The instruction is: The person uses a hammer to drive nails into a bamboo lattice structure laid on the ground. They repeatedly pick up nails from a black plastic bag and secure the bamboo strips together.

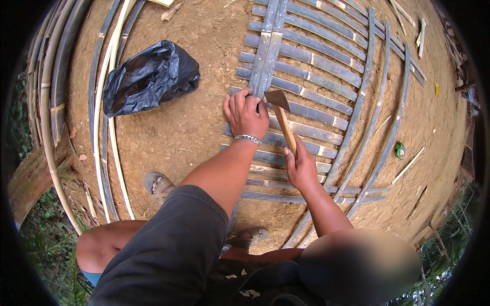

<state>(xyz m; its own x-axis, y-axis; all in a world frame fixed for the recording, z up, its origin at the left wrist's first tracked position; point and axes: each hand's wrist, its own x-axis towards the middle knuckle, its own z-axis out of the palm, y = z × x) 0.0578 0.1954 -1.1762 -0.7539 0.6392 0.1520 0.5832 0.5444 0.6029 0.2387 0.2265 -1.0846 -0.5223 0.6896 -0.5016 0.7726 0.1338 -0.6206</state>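
Observation:
My right hand (303,166) is wrapped round the wooden handle of a hatchet (284,124). The hatchet's dark, rusty metal head is raised beside my left fingers. My left hand (247,113) rests on the bamboo lattice (312,101), at the near end of a doubled lengthwise strip (266,56). Its fingers are bent and pressed together; whatever they pinch is too small or hidden to make out. The lattice lies on the ground, made of several dark grey crosswise slats with a few long strips across them.
A crumpled black plastic bag (153,76) sits on the dirt left of the lattice. Long split bamboo strips (108,76) and thicker poles (47,92) lie farther left. A green tape measure (399,149) is on the ground at the right. My sandalled feet are close below the lattice.

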